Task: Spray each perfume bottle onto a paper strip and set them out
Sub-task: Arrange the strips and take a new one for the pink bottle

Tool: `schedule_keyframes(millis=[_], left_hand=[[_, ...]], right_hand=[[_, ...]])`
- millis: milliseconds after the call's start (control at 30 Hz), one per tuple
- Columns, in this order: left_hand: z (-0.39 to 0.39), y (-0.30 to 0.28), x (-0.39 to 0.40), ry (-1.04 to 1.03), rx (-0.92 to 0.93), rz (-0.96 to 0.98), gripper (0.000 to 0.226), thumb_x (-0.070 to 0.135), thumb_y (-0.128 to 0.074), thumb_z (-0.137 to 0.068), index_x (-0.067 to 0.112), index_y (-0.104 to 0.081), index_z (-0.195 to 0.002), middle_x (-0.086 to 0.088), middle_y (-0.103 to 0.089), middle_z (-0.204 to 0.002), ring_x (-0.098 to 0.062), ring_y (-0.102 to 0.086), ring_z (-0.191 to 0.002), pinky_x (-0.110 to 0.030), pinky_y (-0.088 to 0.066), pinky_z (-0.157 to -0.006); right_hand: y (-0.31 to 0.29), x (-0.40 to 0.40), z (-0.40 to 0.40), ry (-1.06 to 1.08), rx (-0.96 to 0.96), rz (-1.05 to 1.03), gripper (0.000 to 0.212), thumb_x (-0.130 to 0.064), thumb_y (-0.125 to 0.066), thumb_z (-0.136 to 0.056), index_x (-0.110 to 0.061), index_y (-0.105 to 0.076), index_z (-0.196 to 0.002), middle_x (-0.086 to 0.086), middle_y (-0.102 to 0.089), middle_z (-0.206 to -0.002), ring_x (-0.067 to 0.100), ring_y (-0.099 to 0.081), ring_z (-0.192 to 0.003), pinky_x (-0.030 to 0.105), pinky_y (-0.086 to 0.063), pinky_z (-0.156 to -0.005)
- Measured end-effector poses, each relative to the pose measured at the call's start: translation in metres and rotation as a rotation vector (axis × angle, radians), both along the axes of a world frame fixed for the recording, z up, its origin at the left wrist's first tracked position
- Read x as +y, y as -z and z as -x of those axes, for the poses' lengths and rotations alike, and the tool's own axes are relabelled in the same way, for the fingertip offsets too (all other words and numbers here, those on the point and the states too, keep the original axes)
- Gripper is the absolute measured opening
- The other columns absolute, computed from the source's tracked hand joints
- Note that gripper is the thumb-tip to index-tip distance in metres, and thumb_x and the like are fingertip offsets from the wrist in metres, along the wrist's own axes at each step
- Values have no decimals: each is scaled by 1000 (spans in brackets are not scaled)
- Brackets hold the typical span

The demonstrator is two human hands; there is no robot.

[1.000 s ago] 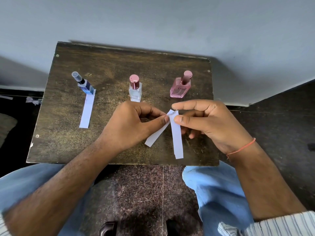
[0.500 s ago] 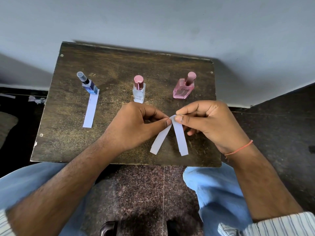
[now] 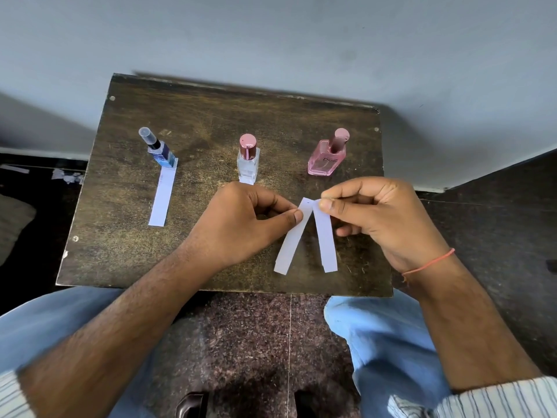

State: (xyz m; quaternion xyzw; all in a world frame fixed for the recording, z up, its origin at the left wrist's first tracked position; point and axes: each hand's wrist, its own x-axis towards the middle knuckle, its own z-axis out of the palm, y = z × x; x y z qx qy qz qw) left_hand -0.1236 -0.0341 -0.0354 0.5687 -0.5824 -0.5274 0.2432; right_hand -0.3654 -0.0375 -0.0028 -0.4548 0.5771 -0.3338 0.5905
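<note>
1. A dark, worn wooden table (image 3: 126,254) fills the middle, its far edge hard against a pale wall (image 3: 271,34), and the person's knees in light blue trousers (image 3: 388,336) sit under the near edge.
2. Left hand (image 3: 241,224) is over the table's centre, curled, thumb and forefinger pinching the top of a paper strip (image 3: 291,245) that slants down towards the near edge.
3. Right hand (image 3: 382,215) is by the right edge, a red thread (image 3: 428,265) on the wrist, fingers closed, thumb and forefinger nipping the top of a second strip (image 3: 325,242). The two strips meet at the top and splay apart below, like an upturned V.
4. Pink bottle (image 3: 327,159) stands towards the far right corner, cap on.
5. Clear bottle (image 3: 248,161) stands mid-table near the far edge, rose cap on, with a bit of white paper showing at its base just beyond the left knuckles.
6. Blue bottle (image 3: 161,152) stands at far left, clear cap on.
7. A third strip (image 3: 162,197) lies flat, one end touching the blue bottle's base, running towards the near edge.
</note>
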Motion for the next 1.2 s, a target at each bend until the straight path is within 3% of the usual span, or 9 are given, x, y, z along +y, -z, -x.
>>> schedule_keyframes(millis=[133, 267, 500, 567, 667, 767, 833, 1000, 1200], left_hand=[[1, -1, 0, -6, 19, -31, 7, 34, -86, -95, 28, -90, -96, 15, -85, -84, 3, -74, -68, -10, -51, -59], [3, -3, 0, 2, 28, -49, 7, 34, -86, -95, 27, -90, -96, 12, -86, -85, -1, -75, -68, -14, -53, -59], [2, -2, 1, 2, -6, -36, 5, 30, -87, -95, 26, -89, -92, 15, -85, -81, -1, -78, -71, -18, -60, -64], [2, 0, 2, -8, 19, -33, 5, 29, -87, -95, 25, -89, -92, 19, -81, -72, 10, -66, -56, -7, -48, -54], [3, 0, 1, -27, 66, -43, 6, 28, -87, -95, 23, -89, -93, 23, -75, -63, 11, -57, -44, -2, -39, -47], [2, -1, 1, -29, 73, -38, 7, 29, -87, -95, 23, -89, -94, 23, -75, -64, 11, -57, -44, -3, -40, -47], [2, -1, 1, -20, 74, -33, 7, 29, -86, -95, 22, -89, -95, 24, -74, -62, 11, -57, -44, -3, -40, -47], [0, -1, 1, -22, 90, -32, 6, 27, -86, -96, 22, -89, -95, 24, -73, -61, 12, -57, -44, -2, -40, -47], [-3, -3, 1, -19, 87, -14, 7, 26, -86, -96, 19, -89, -96, 25, -71, -58, 11, -54, -42, 0, -37, -47]], right_hand=[[1, 0, 1, 3, 9, -4, 14, -13, -89, -81, -26, -89, -87, 9, -85, -85, 12, -79, -75, 23, -63, -60], [1, 1, 2, 17, -14, -28, 17, -25, -88, -72, -25, -89, -88, 8, -86, -87, 13, -80, -77, 23, -64, -60], [5, -7, 15, 145, -33, -64, 11, -22, -89, -73, -27, -89, -83, 0, -84, -83, 8, -77, -68, 24, -64, -59], [8, -11, 27, 179, 99, -37, 15, -16, -91, -82, -30, -89, -84, -2, -84, -81, 6, -76, -66, 23, -62, -56], [19, -12, 42, 132, 362, -2, 16, -22, -93, -85, -38, -88, -84, -10, -82, -76, 0, -68, -64, 17, -53, -51], [28, -13, 49, 103, 499, 33, 14, -28, -96, -81, -39, -88, -82, -19, -82, -81, -4, -70, -72, 17, -54, -70], [31, -15, 53, 101, 551, 53, 14, -30, -97, -80, -40, -87, -81, -17, -83, -83, 1, -71, -77, 26, -57, -79], [35, -18, 59, 116, 619, 105, 16, -35, -95, -83, -44, -84, -76, -6, -81, -82, 2, -63, -69, 24, -51, -70], [33, -19, 62, 115, 655, 99, 15, -33, -93, -85, -43, -83, -79, -21, -78, -84, -6, -64, -68, 23, -50, -72]])
